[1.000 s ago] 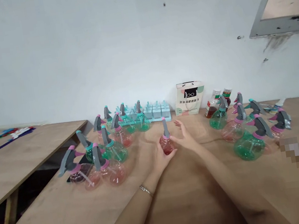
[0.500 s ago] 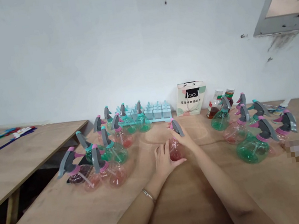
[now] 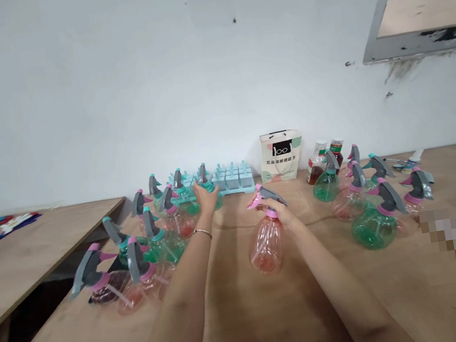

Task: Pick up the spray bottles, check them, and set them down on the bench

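Observation:
My right hand [image 3: 275, 209] is closed around the neck of a pink spray bottle [image 3: 266, 248] with a grey and pink trigger head. This bottle leans slightly at the middle of the table. Farther back on the left, my left hand [image 3: 207, 198] reaches to a green spray bottle [image 3: 217, 200] with a grey and teal head [image 3: 202, 171]. Thumb and forefinger are spread about that bottle's neck; the other fingers are mostly hidden, and firm contact cannot be made out. Pink and green spray bottles [image 3: 168, 245] stand in a group beside my left forearm.
More spray bottles [image 3: 374, 226] stand on the right. Light-blue popsicle moulds [image 3: 232, 179], a paper bag [image 3: 281, 157] and two sauce bottles [image 3: 336, 149] line the wall. A gap separates this table [image 3: 243, 329] from the left table [image 3: 50, 243], which holds coloured strips [image 3: 13, 226].
My left hand has left the pink spray bottle and moved forward and left to a green one. My right hand has brought the pink bottle closer and tilted it. The view has shifted slightly right.

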Tool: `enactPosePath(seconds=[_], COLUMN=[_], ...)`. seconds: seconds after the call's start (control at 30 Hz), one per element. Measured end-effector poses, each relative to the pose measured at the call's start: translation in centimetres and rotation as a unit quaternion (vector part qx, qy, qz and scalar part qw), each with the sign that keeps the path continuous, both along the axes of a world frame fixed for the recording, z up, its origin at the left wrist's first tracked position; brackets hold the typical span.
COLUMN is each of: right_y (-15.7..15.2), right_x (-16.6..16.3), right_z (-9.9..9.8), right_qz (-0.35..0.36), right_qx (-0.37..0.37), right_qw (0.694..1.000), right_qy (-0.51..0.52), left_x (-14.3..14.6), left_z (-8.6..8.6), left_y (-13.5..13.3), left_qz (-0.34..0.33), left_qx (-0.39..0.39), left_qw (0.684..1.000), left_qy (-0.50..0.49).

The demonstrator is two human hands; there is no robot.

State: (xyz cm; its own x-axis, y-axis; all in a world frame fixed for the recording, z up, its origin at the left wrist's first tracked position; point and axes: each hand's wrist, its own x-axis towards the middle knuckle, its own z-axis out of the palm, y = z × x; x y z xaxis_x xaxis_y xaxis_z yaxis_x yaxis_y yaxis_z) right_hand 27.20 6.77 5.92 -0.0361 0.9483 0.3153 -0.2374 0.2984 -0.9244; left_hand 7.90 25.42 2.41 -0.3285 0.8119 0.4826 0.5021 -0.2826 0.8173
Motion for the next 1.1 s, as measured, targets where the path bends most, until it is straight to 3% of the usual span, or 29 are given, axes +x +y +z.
enactPosePath(seconds=[0.13,0.27,0.43,0.53,0.73,0.87,1.0,1.1], right_y=[-0.1,-0.1,-0.6,-1.0,-1.0,-0.7,-0.5,-0.4], right_x=[-0.3,-0.3,-0.1,-0.1,-0.1,-0.1,0.3,0.5], right_z=[-0.1,0.3,0.9,1.0,1.5,1.2,0.6,0.5], right_qz=[-0.016,-0.021,0.023,0.012,0.008,0.045,0.001,-0.005], right_qx=[-0.007,-0.012,0.012,-0.018,-0.010,-0.003,-0.039,-0.036], right_qw=[0.999,0.999,1.000,1.000,0.998,0.996,0.995,0.996], right_qy=[0.031,0.023,0.000,0.017,0.065,0.083,0.092,0.084], left_x=[0.4,0.7,1.0,0.9,0.0,-0.4,-0.4,-0.3], left_z=[-0.5,-2.0,-4.9,-6.2,-7.0,-7.3,-7.7,-7.7], left_y=[0.7,-1.1,-6.0,-9.6,-15.0,-15.9,-15.6,-15.5], left_qz=[-0.007,-0.008,-0.042,-0.080,-0.138,-0.189,-0.238,-0.231], left_qx=[-0.034,-0.029,0.006,0.034,0.049,0.044,0.024,-0.001], left_qw=[0.999,0.998,0.998,0.996,0.989,0.981,0.970,0.970], left_qy=[0.029,0.061,0.056,0.003,0.005,-0.006,-0.042,-0.072])
